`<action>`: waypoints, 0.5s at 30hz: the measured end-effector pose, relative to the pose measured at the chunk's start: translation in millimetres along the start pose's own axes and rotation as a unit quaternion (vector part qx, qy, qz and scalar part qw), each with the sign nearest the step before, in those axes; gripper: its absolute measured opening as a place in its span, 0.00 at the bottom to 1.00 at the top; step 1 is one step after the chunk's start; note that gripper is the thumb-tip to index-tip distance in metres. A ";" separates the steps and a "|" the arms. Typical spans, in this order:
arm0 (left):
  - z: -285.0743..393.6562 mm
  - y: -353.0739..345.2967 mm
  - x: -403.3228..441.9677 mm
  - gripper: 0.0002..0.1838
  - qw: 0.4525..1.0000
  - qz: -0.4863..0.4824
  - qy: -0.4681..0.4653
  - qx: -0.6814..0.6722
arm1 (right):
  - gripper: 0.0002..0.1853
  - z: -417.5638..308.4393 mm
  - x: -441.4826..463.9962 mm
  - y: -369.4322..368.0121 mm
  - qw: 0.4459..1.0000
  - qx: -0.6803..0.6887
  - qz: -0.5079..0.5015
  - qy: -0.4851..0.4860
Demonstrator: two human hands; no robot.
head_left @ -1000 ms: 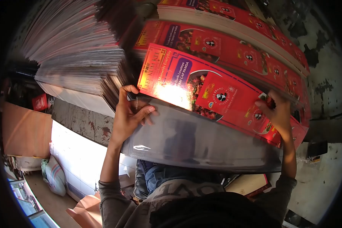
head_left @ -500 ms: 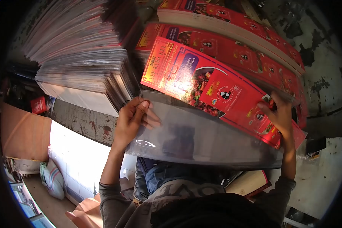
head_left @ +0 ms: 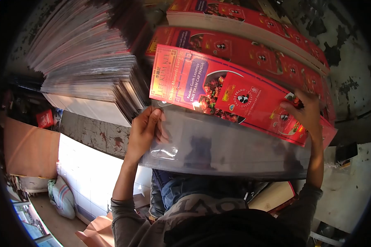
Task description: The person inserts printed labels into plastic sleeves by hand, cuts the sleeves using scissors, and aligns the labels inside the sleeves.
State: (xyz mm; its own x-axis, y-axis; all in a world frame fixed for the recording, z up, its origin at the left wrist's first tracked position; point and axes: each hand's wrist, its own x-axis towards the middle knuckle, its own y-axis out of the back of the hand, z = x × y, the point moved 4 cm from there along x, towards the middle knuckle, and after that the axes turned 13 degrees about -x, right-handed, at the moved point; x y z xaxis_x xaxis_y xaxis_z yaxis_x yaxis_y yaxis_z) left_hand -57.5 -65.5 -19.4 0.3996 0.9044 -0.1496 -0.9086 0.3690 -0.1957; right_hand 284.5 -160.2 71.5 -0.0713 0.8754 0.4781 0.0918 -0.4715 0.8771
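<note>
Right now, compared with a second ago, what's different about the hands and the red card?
The left hand had a finger at the red card's corner; now it's lower, pinching the clear plastic. The card's right end has swung up, so it slants less. The right hand stayed at that end.

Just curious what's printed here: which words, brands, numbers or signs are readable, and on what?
"LEE KUM KEE": long, glossy red card
"Delicious Moments Everyday": same card
"Rasakan Gurih Lezatnya SAUS TIRAM CAP PANDA": its purple label
"PANDA BRAND OYSTER SAUCE": around its panda emblem
"LOVE", apparently, upside down: grey cloth shirt
Too small or blurred: other print, including on red card stacks behind.
</note>
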 end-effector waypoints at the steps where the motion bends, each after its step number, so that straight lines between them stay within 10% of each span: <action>1: 1.6 0.2 -1.5 0.16 0.999 -0.002 -0.004 0.042 | 0.25 1.3 0.3 0.5 1.000 0.002 0.000 0.000; 15: 2.5 -2.6 -5.4 0.16 0.989 0.000 -0.054 0.136 | 0.24 11.2 22.5 -9.8 0.999 -0.019 -0.011 0.026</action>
State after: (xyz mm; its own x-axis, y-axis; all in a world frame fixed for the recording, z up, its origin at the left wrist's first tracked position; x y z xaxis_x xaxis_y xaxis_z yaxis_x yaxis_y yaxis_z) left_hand -57.6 -70.8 -15.7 0.3968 0.9169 -0.0428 -0.9139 0.3990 0.0747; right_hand 293.1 -134.7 73.2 -0.1241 0.8792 0.4601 0.0515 -0.4574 0.8878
